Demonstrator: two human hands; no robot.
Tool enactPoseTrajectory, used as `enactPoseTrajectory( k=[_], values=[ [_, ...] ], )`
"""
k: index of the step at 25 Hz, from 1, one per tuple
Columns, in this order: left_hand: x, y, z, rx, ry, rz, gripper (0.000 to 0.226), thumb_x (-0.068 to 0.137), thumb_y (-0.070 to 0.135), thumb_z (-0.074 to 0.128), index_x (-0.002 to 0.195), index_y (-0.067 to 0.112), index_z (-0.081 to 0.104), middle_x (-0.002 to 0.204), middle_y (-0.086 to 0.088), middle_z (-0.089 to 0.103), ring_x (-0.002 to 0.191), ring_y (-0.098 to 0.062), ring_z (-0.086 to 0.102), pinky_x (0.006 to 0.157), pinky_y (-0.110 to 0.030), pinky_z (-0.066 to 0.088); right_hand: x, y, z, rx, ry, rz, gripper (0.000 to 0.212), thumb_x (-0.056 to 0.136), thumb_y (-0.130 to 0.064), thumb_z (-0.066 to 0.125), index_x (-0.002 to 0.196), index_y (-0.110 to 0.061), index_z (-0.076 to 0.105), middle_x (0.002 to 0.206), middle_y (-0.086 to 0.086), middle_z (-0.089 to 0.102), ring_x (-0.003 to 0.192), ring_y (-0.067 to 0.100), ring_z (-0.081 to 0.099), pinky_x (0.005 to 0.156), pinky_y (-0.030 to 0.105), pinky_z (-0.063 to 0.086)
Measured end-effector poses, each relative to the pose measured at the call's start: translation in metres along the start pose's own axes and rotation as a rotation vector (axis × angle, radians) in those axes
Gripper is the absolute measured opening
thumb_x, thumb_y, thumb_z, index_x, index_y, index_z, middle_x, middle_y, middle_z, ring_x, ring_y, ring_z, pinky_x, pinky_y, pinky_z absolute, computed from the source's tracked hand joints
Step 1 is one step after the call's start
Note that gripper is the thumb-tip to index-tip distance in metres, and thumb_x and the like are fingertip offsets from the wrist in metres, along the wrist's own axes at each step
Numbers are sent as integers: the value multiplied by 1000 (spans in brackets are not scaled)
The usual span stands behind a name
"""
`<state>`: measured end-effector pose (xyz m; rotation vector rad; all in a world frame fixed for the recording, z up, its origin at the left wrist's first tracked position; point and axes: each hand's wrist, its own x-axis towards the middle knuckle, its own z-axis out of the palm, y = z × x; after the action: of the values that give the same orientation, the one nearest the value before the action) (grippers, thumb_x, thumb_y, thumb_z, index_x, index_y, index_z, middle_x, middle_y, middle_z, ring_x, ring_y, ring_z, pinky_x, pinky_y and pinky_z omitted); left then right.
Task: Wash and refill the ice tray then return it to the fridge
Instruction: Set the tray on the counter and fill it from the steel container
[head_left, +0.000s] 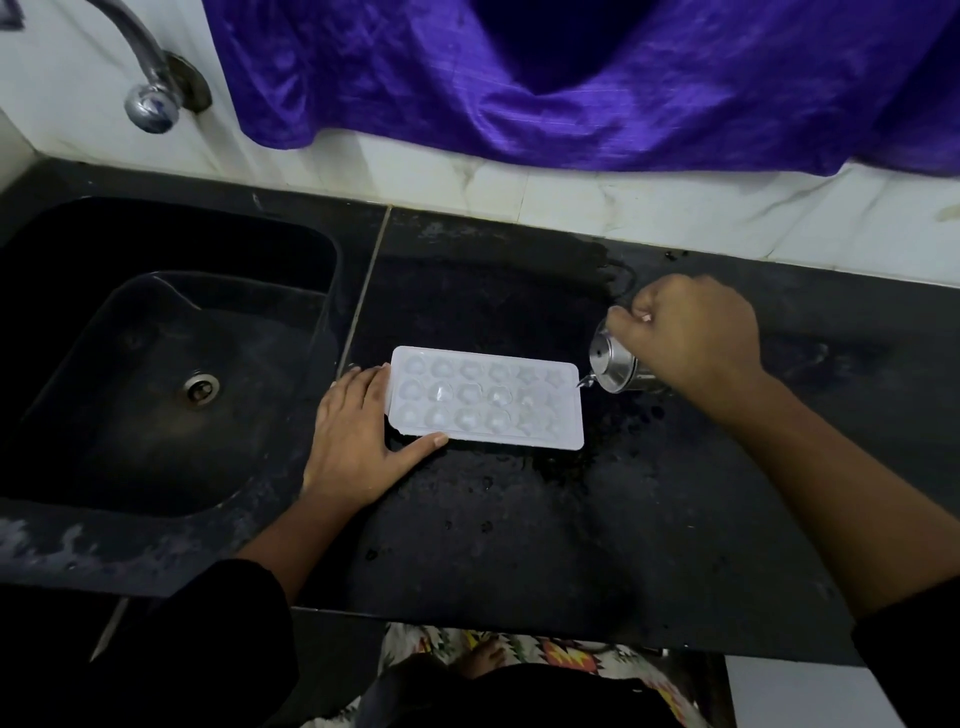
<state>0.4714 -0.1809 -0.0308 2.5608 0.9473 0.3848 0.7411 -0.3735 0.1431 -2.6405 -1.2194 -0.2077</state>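
A white ice tray (485, 402) with several round cells lies flat on the wet black counter (519, 519), just right of the sink. My left hand (358, 436) rests on the counter against the tray's left end, thumb along its near edge. My right hand (691, 332) grips a small steel cup (615, 366), tipped on its side over the tray's right end. A thin stream of water runs from the cup's rim into the rightmost cells.
A black sink (171, 374) with a metal drain fills the left side, with a chrome tap (150, 98) on the wall above it. A purple cloth (571, 83) hangs over the white tiled wall behind the counter. Water drops lie around the tray.
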Motion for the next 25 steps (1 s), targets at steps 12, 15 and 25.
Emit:
enactPoseTrajectory(
  k=[12,15,25],
  values=[
    [0,-2,0,18,-7,1,113,79,92,53,160,16,33,162,-3,40,155,-24,27,129,-46,19,-34,59,5,1057,130,517,54,91,-28,76,83,21,56,69,21,51,61,25,48,59,31,40],
    [1,-2,1,39,-15,3,112,80,92,52,159,15,34,162,-3,40,154,-24,28,128,-46,20,-41,63,3,1189,181,552,47,92,-27,75,98,18,63,65,12,58,59,22,55,56,26,44],
    [0,0,0,31,-7,1,112,79,92,51,158,14,36,161,-3,41,154,-25,27,128,-45,20,-32,27,-2,259,49,60,59,89,-40,67,49,-8,39,44,4,34,41,21,34,49,29,29]
  ],
)
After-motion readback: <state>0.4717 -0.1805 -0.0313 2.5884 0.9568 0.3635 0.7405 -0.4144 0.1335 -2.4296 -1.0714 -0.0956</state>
